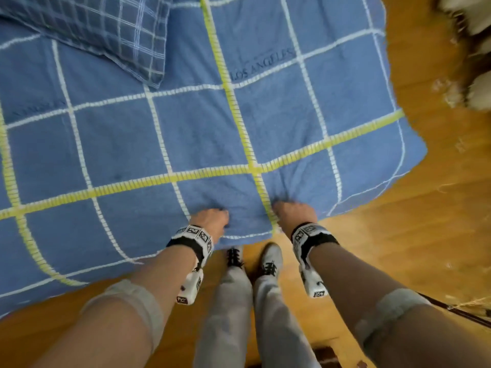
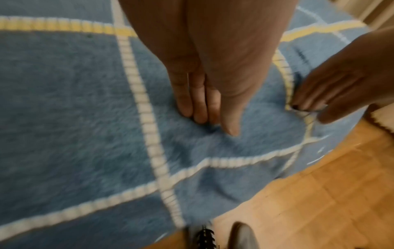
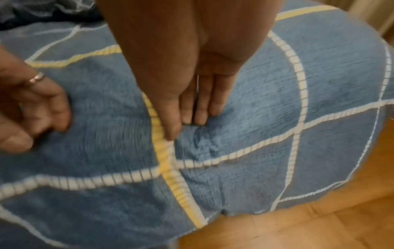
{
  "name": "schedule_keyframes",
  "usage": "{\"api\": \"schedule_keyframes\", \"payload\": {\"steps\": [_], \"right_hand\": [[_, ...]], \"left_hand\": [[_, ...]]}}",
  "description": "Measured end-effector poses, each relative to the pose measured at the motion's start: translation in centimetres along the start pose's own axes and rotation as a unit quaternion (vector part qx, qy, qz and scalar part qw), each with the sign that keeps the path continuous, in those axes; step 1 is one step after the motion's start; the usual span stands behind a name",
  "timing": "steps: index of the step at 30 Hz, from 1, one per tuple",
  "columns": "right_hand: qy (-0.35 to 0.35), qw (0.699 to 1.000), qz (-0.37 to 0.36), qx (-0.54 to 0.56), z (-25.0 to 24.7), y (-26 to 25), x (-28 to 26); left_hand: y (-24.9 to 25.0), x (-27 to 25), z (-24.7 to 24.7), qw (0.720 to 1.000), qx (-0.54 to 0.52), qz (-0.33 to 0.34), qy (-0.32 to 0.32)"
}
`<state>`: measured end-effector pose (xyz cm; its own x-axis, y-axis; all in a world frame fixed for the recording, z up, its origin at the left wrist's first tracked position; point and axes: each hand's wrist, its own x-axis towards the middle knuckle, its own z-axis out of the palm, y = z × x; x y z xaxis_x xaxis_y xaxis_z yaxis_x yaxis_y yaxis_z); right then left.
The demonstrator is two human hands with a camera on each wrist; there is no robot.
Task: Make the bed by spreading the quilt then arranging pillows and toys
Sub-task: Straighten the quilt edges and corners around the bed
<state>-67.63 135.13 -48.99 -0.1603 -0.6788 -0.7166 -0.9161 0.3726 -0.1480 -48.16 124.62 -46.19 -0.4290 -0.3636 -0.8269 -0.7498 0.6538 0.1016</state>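
Note:
A blue quilt (image 1: 186,128) with white and yellow-green grid lines lies spread over the bed, its near edge hanging toward the floor. My left hand (image 1: 212,219) pinches a fold of it near that edge, fingers and thumb pressed into the cloth (image 2: 213,124). My right hand (image 1: 292,213) pinches the quilt right beside a yellow stripe (image 3: 185,124). The cloth puckers at both grips. The hands are about a hand's width apart. A dark blue checked pillow (image 1: 106,30) lies on the quilt at the far left.
Wooden floor (image 1: 398,235) runs along the near and right sides of the bed. Blurred white fluffy objects (image 1: 473,49) lie on the floor at the far right. My shoes (image 1: 271,258) stand just under the quilt's edge.

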Motion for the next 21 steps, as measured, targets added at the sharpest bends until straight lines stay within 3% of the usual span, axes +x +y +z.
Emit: {"api": "schedule_keyframes", "payload": {"steps": [3, 5, 7, 10, 12, 15, 19, 21], "right_hand": [[0.064, 0.998, 0.006, 0.02, -2.6, 2.7, -0.2], [0.109, 0.992, 0.056, 0.02, -4.7, 6.4, -0.6], [0.137, 0.984, 0.113, 0.031, -6.7, 10.5, -0.7], [0.157, 0.959, 0.209, 0.107, -8.6, 16.6, -0.5], [0.153, 0.947, 0.233, 0.16, -9.4, 19.7, 0.3], [0.125, 0.945, 0.213, 0.214, -9.6, 22.5, 3.3], [0.018, 0.955, 0.159, 0.25, -8.4, 25.1, 6.8], [-0.03, 0.95, 0.144, 0.276, -9.8, 27.5, 5.8]], "left_hand": [[2.6, 1.2, -3.1, 0.994, -0.046, 0.038, 0.086], [5.4, 2.8, -6.1, 0.984, -0.042, 0.078, 0.152], [8.2, 4.7, -8.9, 0.98, -0.027, 0.094, 0.174], [12.1, 7.5, -11.2, 0.987, -0.021, 0.104, 0.122], [14.2, 9.6, -11.5, 0.993, -0.018, 0.093, 0.068], [15.8, 12.4, -11.0, 0.998, 0.006, 0.052, 0.03], [16.9, 14.2, -11.1, 1.0, 0.026, -0.012, -0.011], [18.7, 13.5, -12.9, 0.998, -0.02, -0.054, -0.034]]}}
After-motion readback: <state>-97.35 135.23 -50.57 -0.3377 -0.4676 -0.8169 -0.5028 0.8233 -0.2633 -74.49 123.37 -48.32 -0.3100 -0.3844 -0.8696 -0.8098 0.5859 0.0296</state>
